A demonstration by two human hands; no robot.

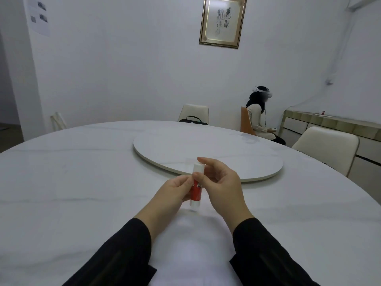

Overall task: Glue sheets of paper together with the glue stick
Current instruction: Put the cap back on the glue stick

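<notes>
The glue stick [195,187] stands roughly upright between my two hands, above the white table [72,182] and directly in front of me. Its body is red with white lettering (partly covered by my fingers, so unreadable), its base is white, and its white cap is still seated on top. My left hand [172,196] grips the red body from the left side, fingers wrapped around the lower half. My right hand [221,183] closes on the upper part, thumb across the joint between body and cap, forefinger arched over the top of the cap. Both hands are therefore engaged on the same item; neither is free. Whether the base touches the tabletop I cannot tell; a faint shadow lies just beneath it. A sheet of paper [193,244] lies flat on the table between my forearms, white on white and hard to trace at its edges. Both sleeves are black. Beyond my hands sits a round white turntable [206,149], raised slightly off the table. Past the far rim: a cream chair [193,112] with a black bag on it, another seated person [257,118] wearing a headset, and a framed calligraphy piece [222,21] on the wall.
</notes>
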